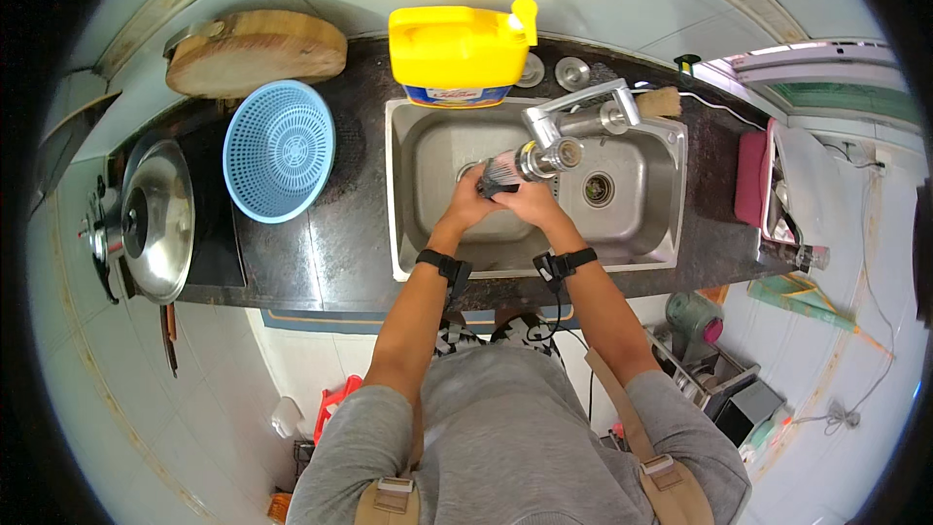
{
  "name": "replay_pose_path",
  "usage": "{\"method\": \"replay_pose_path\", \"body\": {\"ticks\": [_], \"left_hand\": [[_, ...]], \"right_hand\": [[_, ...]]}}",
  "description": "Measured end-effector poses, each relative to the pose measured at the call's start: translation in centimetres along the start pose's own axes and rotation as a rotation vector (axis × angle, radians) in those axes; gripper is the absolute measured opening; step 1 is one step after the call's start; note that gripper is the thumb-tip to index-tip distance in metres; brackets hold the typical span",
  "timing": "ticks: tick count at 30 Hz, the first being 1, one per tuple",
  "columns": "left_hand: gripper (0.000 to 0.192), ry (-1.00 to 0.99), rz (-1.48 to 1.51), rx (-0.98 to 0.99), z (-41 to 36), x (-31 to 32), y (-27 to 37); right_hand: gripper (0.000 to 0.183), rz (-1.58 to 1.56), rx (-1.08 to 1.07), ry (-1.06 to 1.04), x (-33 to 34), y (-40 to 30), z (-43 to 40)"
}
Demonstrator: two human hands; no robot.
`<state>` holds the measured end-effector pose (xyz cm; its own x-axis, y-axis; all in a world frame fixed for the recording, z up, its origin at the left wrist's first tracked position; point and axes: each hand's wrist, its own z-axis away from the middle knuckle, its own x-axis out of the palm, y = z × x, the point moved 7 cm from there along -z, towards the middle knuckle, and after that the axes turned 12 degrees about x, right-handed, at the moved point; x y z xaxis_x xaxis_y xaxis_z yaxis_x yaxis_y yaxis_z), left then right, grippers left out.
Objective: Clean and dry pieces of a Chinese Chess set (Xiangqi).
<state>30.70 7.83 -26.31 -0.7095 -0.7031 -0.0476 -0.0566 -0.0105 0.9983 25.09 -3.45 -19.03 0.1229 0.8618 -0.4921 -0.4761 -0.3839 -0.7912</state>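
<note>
Both hands meet over the left basin of a stainless steel double sink (437, 233), below the chrome faucet (543, 120). My left hand (470, 198) and my right hand (536, 203) grip a dark-rimmed, see-through object (500, 173) from its two sides; it looks like a small container or cup, but its kind is not plain. Its upper end sits under the faucet head, where water seems to run. The fingertips are partly hidden behind it. The right basin shows its drain strainer (599, 189).
A yellow plastic jug (459, 47) stands behind the sink. Left of it are a blue plastic colander (278, 152), a round wooden chopping board (255, 58) and a lidded wok (157, 222). A sponge (660, 102) lies behind the faucet; a pink-sided container (752, 179) stands at the right.
</note>
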Motion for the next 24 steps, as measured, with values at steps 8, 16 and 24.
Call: {"method": "replay_pose_path", "body": {"ticks": [8,16,24], "left_hand": [[0.036,0.008,0.182,-0.287,1.3,3.5,-2.0],[0.046,0.072,0.175,-0.412,0.6,0.8,-3.2],[0.044,0.158,0.438,-0.511,-1.2,1.0,-0.5]], "right_hand": [[0.034,-0.744,0.161,-0.184,-2.5,0.6,1.5],[0.023,-0.616,0.633,0.58,-14.4,14.3,-0.4],[0.029,-0.557,0.529,0.317,-16.2,16.3,-1.1]]}}
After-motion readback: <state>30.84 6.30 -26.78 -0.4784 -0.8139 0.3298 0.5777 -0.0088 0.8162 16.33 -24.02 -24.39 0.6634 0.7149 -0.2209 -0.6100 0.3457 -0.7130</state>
